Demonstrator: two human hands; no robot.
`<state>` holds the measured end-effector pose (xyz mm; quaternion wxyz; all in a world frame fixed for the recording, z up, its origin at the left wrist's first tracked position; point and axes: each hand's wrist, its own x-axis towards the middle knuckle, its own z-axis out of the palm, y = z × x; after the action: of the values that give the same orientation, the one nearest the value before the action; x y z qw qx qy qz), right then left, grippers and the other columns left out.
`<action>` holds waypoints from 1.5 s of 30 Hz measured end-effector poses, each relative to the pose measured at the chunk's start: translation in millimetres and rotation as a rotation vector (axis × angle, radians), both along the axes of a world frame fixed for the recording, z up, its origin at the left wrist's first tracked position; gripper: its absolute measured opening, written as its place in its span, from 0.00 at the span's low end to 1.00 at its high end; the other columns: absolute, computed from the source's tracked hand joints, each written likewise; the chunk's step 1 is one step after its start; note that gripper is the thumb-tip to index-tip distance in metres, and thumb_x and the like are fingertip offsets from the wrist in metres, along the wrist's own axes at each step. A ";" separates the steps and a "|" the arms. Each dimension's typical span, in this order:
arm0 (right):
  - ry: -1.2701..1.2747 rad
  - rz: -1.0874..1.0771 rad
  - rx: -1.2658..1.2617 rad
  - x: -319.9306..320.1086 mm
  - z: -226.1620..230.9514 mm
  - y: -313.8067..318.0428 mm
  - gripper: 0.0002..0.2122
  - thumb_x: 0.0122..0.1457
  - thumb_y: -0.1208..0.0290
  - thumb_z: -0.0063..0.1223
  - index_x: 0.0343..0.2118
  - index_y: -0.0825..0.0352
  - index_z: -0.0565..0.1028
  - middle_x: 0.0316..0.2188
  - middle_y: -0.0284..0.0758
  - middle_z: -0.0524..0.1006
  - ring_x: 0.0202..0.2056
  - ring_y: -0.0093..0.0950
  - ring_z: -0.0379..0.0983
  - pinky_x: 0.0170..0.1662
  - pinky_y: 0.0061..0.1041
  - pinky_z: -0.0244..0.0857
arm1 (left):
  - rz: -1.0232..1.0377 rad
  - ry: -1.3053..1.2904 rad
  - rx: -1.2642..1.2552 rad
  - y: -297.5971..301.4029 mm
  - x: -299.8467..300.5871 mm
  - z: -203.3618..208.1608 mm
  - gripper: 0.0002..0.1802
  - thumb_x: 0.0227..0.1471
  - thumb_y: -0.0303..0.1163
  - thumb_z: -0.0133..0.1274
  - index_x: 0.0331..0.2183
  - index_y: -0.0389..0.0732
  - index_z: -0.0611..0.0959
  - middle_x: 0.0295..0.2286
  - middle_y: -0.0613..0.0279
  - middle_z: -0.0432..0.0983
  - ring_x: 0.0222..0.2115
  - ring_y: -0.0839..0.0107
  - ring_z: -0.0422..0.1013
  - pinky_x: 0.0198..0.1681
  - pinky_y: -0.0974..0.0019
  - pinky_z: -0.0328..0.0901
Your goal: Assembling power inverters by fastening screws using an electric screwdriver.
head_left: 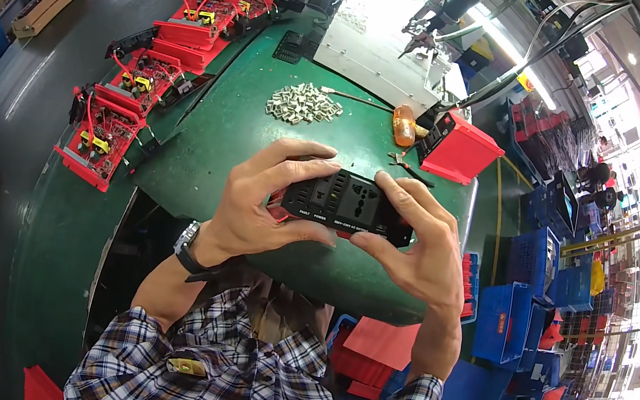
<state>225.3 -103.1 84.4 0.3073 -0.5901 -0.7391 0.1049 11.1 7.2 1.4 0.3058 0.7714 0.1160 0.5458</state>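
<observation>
Between my two hands is a power inverter point(348, 202), its black end panel with a socket and vent slots tilted up at me. A bit of its red casing shows beside my left palm. My left hand point(255, 199) grips the left end, fingers over the top edge and thumb along the bottom. At the other end, my right hand point(422, 243) holds it the same way. Beyond it on the green table point(214, 136) lies a heap of small white connector-like parts point(303, 104). Pliers point(410, 168) rest just past my right fingers.
A red inverter case point(462, 149) and an orange-handled tool point(404, 125) sit at the right back, before a white machine point(381, 53). Several opened red units with circuit boards point(108, 136) line the left side. Blue crates point(503, 324) stand at the right; a bin with red parts point(367, 358) is below.
</observation>
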 end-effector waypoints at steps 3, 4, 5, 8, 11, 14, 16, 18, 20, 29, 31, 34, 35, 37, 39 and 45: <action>-0.006 0.009 0.005 -1.1 -1.1 0.7 0.34 0.44 0.65 0.77 0.57 0.70 0.77 0.45 0.41 0.79 0.41 0.32 0.78 0.44 0.29 0.72 | 0.013 -0.002 0.001 -2.0 1.1 1.6 0.41 0.31 0.41 0.80 0.49 0.36 0.84 0.49 0.49 0.78 0.47 0.56 0.78 0.50 0.60 0.73; -0.002 0.008 0.004 -1.7 0.1 0.8 0.34 0.44 0.65 0.77 0.57 0.70 0.77 0.45 0.41 0.79 0.41 0.32 0.78 0.44 0.29 0.72 | 0.021 -0.018 -0.007 -2.6 1.2 2.1 0.39 0.32 0.41 0.79 0.48 0.38 0.84 0.48 0.50 0.79 0.46 0.55 0.78 0.49 0.60 0.74; -0.007 0.003 -0.013 -2.5 2.4 0.7 0.34 0.46 0.65 0.76 0.57 0.70 0.76 0.46 0.44 0.79 0.44 0.38 0.78 0.47 0.33 0.72 | 0.020 -0.013 -0.009 -1.5 1.3 2.4 0.39 0.32 0.41 0.79 0.48 0.38 0.84 0.48 0.50 0.79 0.46 0.55 0.78 0.49 0.60 0.74; -0.083 -0.006 0.023 1.3 -1.3 -0.7 0.33 0.47 0.64 0.75 0.57 0.71 0.76 0.50 0.46 0.77 0.47 0.43 0.77 0.51 0.36 0.71 | 0.011 -0.003 0.021 0.5 -0.8 3.4 0.39 0.33 0.41 0.79 0.48 0.38 0.84 0.48 0.50 0.79 0.46 0.55 0.78 0.49 0.60 0.74; -0.030 0.004 0.013 10.9 -13.1 1.5 0.35 0.46 0.61 0.76 0.58 0.71 0.75 0.53 0.47 0.76 0.49 0.43 0.77 0.53 0.35 0.70 | -0.021 0.011 -0.016 -1.1 1.3 6.5 0.36 0.36 0.38 0.78 0.48 0.37 0.83 0.48 0.49 0.79 0.46 0.55 0.78 0.48 0.60 0.74; 0.137 -0.004 -0.114 21.7 -16.8 0.5 0.37 0.47 0.60 0.76 0.59 0.71 0.74 0.56 0.50 0.74 0.51 0.44 0.77 0.54 0.34 0.70 | -0.048 0.064 -0.058 -2.4 5.9 10.7 0.33 0.39 0.36 0.77 0.47 0.36 0.83 0.47 0.49 0.79 0.46 0.56 0.79 0.47 0.60 0.74; 0.171 -0.024 -0.165 25.2 -16.1 2.6 0.38 0.47 0.59 0.76 0.60 0.70 0.73 0.56 0.51 0.74 0.52 0.44 0.76 0.55 0.35 0.70 | -0.016 0.123 -0.052 -3.1 1.4 16.8 0.30 0.40 0.34 0.76 0.46 0.36 0.82 0.46 0.48 0.79 0.44 0.56 0.79 0.46 0.60 0.74; 0.093 0.145 -0.039 31.2 -20.8 6.4 0.39 0.48 0.57 0.76 0.62 0.70 0.71 0.57 0.53 0.73 0.53 0.47 0.76 0.55 0.36 0.69 | -0.023 0.143 -0.048 -5.0 -2.5 22.1 0.30 0.40 0.34 0.76 0.45 0.35 0.82 0.46 0.48 0.79 0.45 0.55 0.79 0.47 0.60 0.74; 0.018 0.136 -0.003 34.9 -19.0 8.7 0.39 0.48 0.56 0.75 0.61 0.70 0.71 0.57 0.53 0.73 0.54 0.49 0.74 0.56 0.38 0.69 | 0.011 0.170 0.029 -4.9 -4.7 25.8 0.30 0.40 0.34 0.76 0.45 0.35 0.82 0.46 0.48 0.79 0.46 0.54 0.78 0.47 0.59 0.73; 0.023 0.173 -0.103 49.4 -13.9 14.5 0.40 0.43 0.62 0.78 0.61 0.70 0.73 0.56 0.51 0.75 0.56 0.45 0.74 0.59 0.37 0.67 | -0.044 0.267 0.108 3.9 1.0 28.3 0.33 0.38 0.36 0.75 0.48 0.38 0.84 0.50 0.53 0.78 0.44 0.54 0.74 0.46 0.57 0.72; 0.073 0.173 -0.123 47.6 -17.6 15.0 0.40 0.43 0.63 0.78 0.61 0.70 0.73 0.56 0.50 0.75 0.56 0.44 0.74 0.58 0.36 0.67 | -0.065 0.323 0.140 5.5 2.0 30.0 0.32 0.38 0.36 0.73 0.50 0.47 0.86 0.52 0.55 0.76 0.44 0.55 0.73 0.47 0.56 0.72; 0.125 0.179 -0.135 43.2 -15.2 16.5 0.39 0.44 0.64 0.77 0.61 0.70 0.72 0.56 0.50 0.75 0.56 0.43 0.74 0.58 0.36 0.67 | -0.085 0.336 0.179 7.4 -1.0 33.9 0.31 0.39 0.35 0.72 0.50 0.54 0.88 0.52 0.56 0.76 0.44 0.55 0.72 0.47 0.56 0.71; 0.124 0.190 -0.137 41.0 -12.7 17.2 0.39 0.44 0.64 0.77 0.61 0.70 0.72 0.57 0.49 0.75 0.57 0.42 0.74 0.58 0.35 0.67 | -0.081 0.338 0.188 7.2 -2.3 35.9 0.31 0.39 0.35 0.72 0.50 0.54 0.88 0.52 0.56 0.76 0.44 0.55 0.72 0.47 0.56 0.71; 0.130 0.190 -0.197 41.6 -10.1 22.9 0.39 0.45 0.64 0.77 0.61 0.70 0.72 0.57 0.50 0.74 0.58 0.42 0.73 0.59 0.35 0.67 | -0.090 0.325 0.197 10.6 -1.4 32.7 0.29 0.40 0.34 0.72 0.49 0.54 0.88 0.51 0.55 0.76 0.42 0.55 0.72 0.46 0.55 0.71; 0.134 0.198 -0.248 51.6 -4.4 29.9 0.39 0.45 0.64 0.77 0.61 0.71 0.72 0.58 0.50 0.74 0.59 0.42 0.73 0.60 0.36 0.66 | -0.079 0.321 0.219 14.2 1.8 32.5 0.28 0.41 0.34 0.72 0.49 0.54 0.88 0.50 0.55 0.76 0.42 0.55 0.72 0.46 0.55 0.72; 0.405 -0.187 0.508 61.3 69.3 144.8 0.23 0.59 0.64 0.62 0.52 0.76 0.75 0.31 0.32 0.76 0.35 0.22 0.72 0.38 0.24 0.69 | -0.051 0.265 0.215 15.3 8.3 24.9 0.26 0.39 0.30 0.73 0.45 0.53 0.90 0.47 0.55 0.78 0.39 0.57 0.73 0.43 0.58 0.72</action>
<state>286.7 41.7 153.7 0.5934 -0.5270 -0.6084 0.0037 19.4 22.4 26.4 0.2172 0.8676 0.0764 0.4407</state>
